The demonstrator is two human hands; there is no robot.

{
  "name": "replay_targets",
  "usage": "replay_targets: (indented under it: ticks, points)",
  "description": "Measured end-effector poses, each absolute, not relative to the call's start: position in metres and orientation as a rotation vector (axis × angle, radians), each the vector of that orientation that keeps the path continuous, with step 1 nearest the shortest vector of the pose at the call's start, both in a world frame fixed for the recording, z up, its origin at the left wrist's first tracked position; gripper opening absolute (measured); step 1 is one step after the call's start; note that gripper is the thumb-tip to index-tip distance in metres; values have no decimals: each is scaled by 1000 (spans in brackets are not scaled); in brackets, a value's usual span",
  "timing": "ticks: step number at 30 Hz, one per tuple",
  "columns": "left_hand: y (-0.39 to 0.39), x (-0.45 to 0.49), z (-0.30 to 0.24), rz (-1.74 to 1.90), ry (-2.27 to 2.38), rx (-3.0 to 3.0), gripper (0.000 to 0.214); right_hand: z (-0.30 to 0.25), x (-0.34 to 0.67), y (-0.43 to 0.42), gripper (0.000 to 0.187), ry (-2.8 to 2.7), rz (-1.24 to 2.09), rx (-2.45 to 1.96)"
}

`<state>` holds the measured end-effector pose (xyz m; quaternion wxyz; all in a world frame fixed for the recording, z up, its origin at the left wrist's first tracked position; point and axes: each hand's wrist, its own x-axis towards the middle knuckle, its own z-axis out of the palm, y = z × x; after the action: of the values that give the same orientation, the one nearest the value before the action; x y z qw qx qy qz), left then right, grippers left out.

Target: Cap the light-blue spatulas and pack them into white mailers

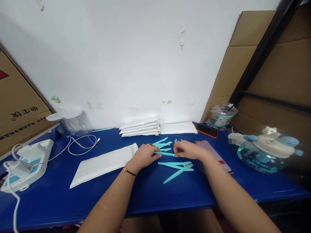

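Observation:
A slim teal plastic stick [167, 153], shaped much like an eyebrow razor, is stretched level between my two hands. My left hand [146, 156] pinches its left end, with the thumb in front. At the other end my right hand [185, 150] has its fingers curled around the tip. Just beyond lies a fan of similar teal sticks [163, 142], partly hidden by my left hand. Several more teal sticks with paler tips [178, 166] lie crossed on the near side. Small pale translucent pieces [178, 140] sit behind my right fingers.
On the blue table [145, 194] a white padded envelope [104, 163] lies left, with stacked envelopes [139, 126] against the wall. Two phones [215, 155] [206, 130] and a clear teal jug [263, 157] are right. A power strip [31, 165], cable and clear containers [73, 123] stand left.

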<state>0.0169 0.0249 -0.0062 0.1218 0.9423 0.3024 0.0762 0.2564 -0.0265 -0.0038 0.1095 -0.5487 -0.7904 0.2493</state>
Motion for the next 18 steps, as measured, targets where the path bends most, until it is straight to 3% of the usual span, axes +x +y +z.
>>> replay_targets:
  ticks: [15, 18]
  points:
    - [59, -4, -12, 355, 1242, 2769, 26, -1, 290, -25, 15, -1981, 620, -1649]
    - [58, -2, -15, 376, 1223, 2740, 26, 4, 290, -32, 25, -2090, 781, -1578]
